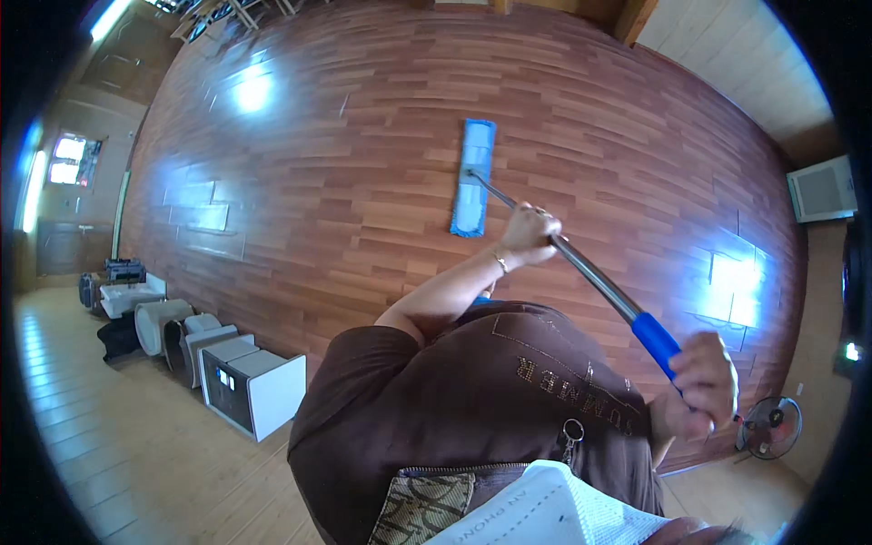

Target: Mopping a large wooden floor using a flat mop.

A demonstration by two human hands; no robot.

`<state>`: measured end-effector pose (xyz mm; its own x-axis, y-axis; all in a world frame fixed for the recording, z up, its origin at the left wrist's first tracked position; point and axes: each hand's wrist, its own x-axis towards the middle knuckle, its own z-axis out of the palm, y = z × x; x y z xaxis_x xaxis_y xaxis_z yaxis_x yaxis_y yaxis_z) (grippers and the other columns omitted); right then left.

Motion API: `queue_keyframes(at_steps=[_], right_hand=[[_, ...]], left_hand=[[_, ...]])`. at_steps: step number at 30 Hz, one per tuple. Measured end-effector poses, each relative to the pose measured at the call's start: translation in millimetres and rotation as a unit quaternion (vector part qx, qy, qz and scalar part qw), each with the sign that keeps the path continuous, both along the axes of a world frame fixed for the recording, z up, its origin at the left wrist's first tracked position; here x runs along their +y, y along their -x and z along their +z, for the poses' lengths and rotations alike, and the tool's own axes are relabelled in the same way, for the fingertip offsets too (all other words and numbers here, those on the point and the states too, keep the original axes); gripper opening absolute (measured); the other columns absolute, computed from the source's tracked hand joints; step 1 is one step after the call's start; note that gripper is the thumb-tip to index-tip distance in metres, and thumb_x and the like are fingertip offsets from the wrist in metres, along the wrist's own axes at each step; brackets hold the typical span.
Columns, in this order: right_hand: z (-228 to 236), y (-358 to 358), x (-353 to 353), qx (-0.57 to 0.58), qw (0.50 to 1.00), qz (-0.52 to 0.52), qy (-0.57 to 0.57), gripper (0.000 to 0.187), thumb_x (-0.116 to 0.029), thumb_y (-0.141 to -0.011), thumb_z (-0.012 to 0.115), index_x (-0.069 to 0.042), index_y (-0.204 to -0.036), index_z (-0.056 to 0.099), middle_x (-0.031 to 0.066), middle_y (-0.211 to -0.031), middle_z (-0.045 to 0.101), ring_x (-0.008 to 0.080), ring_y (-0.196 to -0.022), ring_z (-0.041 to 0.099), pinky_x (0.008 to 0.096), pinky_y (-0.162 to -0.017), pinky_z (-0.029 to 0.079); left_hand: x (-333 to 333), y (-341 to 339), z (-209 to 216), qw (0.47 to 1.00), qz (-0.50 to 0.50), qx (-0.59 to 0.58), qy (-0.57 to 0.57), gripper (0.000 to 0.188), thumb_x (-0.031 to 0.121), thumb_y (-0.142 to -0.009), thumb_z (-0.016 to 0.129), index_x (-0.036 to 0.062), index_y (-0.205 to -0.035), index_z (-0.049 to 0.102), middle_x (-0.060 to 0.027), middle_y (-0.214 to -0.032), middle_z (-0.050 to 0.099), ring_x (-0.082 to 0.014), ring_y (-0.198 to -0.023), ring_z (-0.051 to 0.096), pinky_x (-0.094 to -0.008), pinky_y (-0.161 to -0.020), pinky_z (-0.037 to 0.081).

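Note:
A flat mop with a blue, fringed head (471, 204) lies on the wood-plank floor ahead of me. Its metal pole (595, 277) slants from the head back toward my right side and ends in a blue grip (656, 341). Partway down the pole, my left hand (530, 233) is closed around the metal, a bracelet at its wrist. Up at the blue grip, my right hand (704, 386) is wrapped round the handle's end, slightly blurred. The mop head rests flat, its long side pointing away from me.
To the left stand a white cabinet (272, 395), a pale round bin (162, 327) and other household items in a row. A standing fan (772, 427) is at the right, with a white-framed cabinet (822, 189) farther off. Wooden chairs (227, 16) are at the far left.

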<state>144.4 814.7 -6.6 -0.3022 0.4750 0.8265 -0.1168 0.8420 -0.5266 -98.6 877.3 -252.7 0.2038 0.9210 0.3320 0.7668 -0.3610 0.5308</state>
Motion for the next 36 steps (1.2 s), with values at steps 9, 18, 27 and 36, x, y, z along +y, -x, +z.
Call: queue_keyframes(at_steps=[9,18,27,36], right_hand=[[-65.6,137.7,38.2,-0.1,0.924,0.328,0.171,0.015,-0.019,-0.08,0.059,-0.005,-0.086,0.059,0.0103,-0.08,0.064,0.0311,-0.086,0.065,0.0473,-0.084,0.045],[-137.1,251.2,-6.5,-0.103,0.81,0.508,0.274,0.009,-0.004,-0.089,0.059,-0.001,-0.081,0.059,0.0117,-0.083,0.061,0.0289,-0.088,0.06,0.0426,-0.087,0.047],[-152.6,229.8,-12.6,-0.173,0.751,0.501,0.393,0.011,-0.007,-0.091,0.06,0.002,-0.085,0.061,0.0102,-0.088,0.062,0.0219,-0.092,0.059,0.0376,-0.087,0.047],[-83.3,109.8,-10.8,-0.124,0.796,0.402,0.436,0.017,-0.002,-0.086,0.059,0.003,-0.07,0.057,0.0098,-0.07,0.057,0.0247,-0.076,0.058,0.0408,-0.082,0.047]], left_hand=[[-67.8,173.9,-67.5,0.959,0.28,0.019,0.03,0.026,0.033,-0.074,0.073,0.0156,-0.061,0.058,-0.0017,-0.063,0.062,-0.0236,-0.067,0.062,-0.0422,-0.08,0.035],[-219.2,341.3,-185.6,0.875,0.422,-0.207,0.118,0.03,0.033,-0.075,0.074,0.0148,-0.064,0.053,-0.0055,-0.066,0.06,-0.0299,-0.081,0.061,-0.0682,-0.09,0.027],[-271.0,252.5,-141.4,0.844,0.509,0.109,0.131,0.025,0.032,-0.08,0.067,0.0138,-0.065,0.059,-0.0099,-0.072,0.064,-0.0326,-0.078,0.062,-0.0521,-0.091,0.035],[-229.6,153.6,-93.1,0.941,0.295,0.122,0.107,0.028,0.024,-0.076,0.069,0.0137,-0.059,0.05,-0.0086,-0.06,0.058,-0.0306,-0.065,0.06,-0.0435,-0.082,0.041]])
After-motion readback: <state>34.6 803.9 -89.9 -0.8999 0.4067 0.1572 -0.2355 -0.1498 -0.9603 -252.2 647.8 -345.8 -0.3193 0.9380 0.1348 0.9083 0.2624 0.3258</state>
